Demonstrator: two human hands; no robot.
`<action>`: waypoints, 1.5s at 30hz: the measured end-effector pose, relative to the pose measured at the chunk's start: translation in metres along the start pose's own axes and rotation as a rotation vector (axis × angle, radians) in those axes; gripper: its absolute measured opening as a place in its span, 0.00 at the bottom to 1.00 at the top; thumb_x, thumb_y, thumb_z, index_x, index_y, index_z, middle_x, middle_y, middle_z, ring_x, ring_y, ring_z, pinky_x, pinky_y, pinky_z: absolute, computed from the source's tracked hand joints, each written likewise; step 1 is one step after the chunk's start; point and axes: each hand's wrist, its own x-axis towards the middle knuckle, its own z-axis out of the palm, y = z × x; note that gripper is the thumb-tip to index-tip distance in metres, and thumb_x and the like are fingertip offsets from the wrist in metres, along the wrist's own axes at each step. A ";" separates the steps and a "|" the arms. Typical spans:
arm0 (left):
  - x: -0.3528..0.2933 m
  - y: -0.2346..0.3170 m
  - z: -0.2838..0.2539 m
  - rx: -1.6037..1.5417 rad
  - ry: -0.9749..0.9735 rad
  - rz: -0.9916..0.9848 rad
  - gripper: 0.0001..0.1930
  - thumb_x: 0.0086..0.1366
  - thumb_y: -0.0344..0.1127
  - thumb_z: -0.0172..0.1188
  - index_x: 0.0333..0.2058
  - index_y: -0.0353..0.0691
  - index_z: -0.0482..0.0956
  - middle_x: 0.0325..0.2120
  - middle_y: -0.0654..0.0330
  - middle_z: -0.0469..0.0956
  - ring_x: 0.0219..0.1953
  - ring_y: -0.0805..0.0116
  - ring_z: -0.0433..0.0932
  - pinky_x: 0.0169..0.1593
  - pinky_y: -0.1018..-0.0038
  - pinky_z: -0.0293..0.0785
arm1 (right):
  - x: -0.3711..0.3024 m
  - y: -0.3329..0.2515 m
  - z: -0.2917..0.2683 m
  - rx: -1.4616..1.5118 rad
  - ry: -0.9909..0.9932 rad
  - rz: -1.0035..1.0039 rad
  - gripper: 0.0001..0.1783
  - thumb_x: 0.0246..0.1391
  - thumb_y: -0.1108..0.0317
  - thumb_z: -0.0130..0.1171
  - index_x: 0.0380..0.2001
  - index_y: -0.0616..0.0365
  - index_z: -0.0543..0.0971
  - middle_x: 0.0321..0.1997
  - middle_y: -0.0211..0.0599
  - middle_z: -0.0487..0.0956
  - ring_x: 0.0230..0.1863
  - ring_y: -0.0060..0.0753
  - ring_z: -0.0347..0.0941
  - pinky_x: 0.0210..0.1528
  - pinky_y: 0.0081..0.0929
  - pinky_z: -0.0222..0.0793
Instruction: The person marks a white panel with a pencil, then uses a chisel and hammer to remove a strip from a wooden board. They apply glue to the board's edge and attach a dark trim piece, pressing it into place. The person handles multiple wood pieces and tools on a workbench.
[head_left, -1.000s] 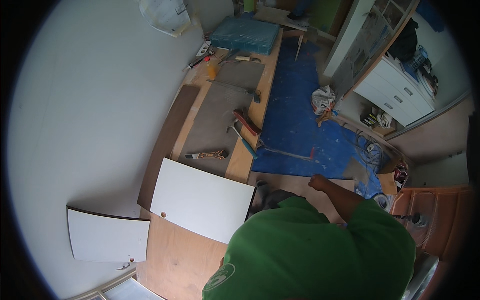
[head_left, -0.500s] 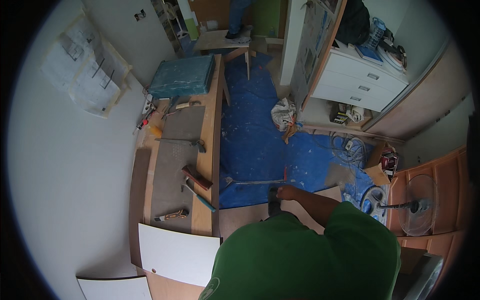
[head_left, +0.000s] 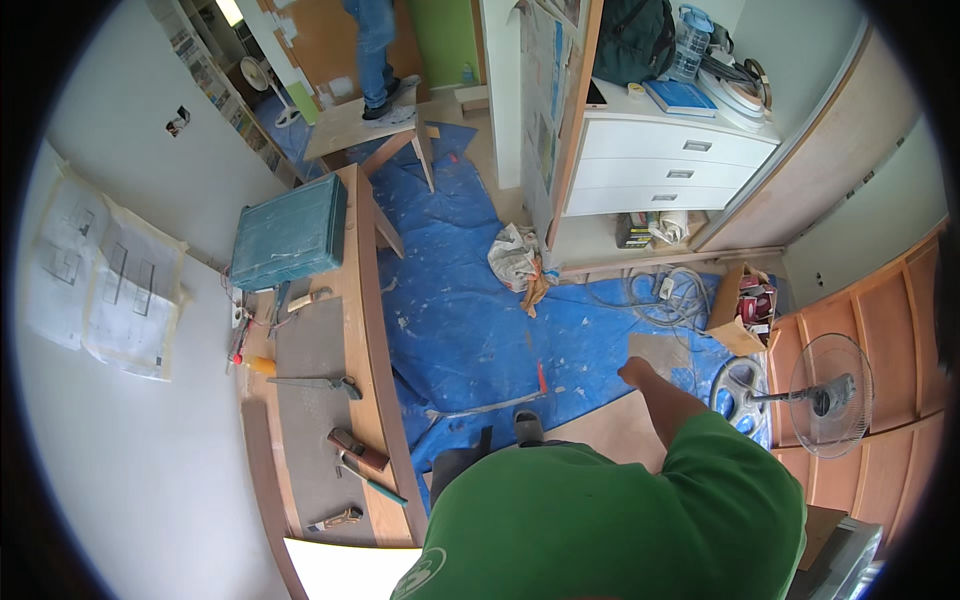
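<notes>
My right hand (head_left: 632,372) reaches forward over the blue floor sheet (head_left: 460,350), its fingers curled closed and no object showing in them. Below it the right arm runs back to a green sleeve. My left hand is out of view, hidden beyond the green shirt. To the left stands a long workbench (head_left: 385,420). On it lie a handsaw (head_left: 315,383), a wooden hand plane (head_left: 358,449), a hammer with a teal handle (head_left: 375,484) and a tool with a yellow-and-black handle (head_left: 337,518). Neither hand touches these.
A teal case (head_left: 290,235) rests on the bench's far end. Ahead, another person's legs (head_left: 374,55) stand on a low wooden platform (head_left: 345,127). At right are a fan (head_left: 830,395), an open cardboard box (head_left: 740,315), coiled cable (head_left: 668,298) and white drawers (head_left: 670,170).
My view has shifted, so the bench and tools sit further left and lower edge items drop away. My right hand has swung out to the right, and a shoe shows in front.
</notes>
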 end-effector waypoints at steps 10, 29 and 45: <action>0.075 -0.009 -0.083 0.368 -0.149 -0.079 0.33 0.76 0.62 0.53 0.68 0.44 0.70 0.65 0.53 0.75 0.66 0.53 0.75 0.66 0.58 0.71 | -0.042 -0.086 0.028 0.693 -0.084 0.357 0.21 0.60 0.49 0.68 0.43 0.55 0.85 0.33 0.47 0.86 0.27 0.44 0.83 0.34 0.45 0.81; 0.230 0.222 -0.060 0.306 -0.207 0.009 0.25 0.78 0.54 0.51 0.63 0.43 0.73 0.59 0.56 0.79 0.54 0.53 0.80 0.55 0.57 0.76 | 0.071 0.027 -0.242 1.708 0.579 0.319 0.19 0.60 0.70 0.62 0.54 0.58 0.76 0.31 0.39 0.78 0.24 0.34 0.77 0.26 0.36 0.78; 0.144 0.085 0.176 1.113 -0.121 0.171 0.17 0.78 0.42 0.50 0.59 0.45 0.75 0.39 0.47 0.86 0.41 0.46 0.85 0.43 0.50 0.80 | 0.241 0.383 -0.505 2.553 0.813 0.264 0.20 0.74 0.49 0.51 0.43 0.57 0.72 0.40 0.38 0.77 0.36 0.36 0.73 0.42 0.37 0.74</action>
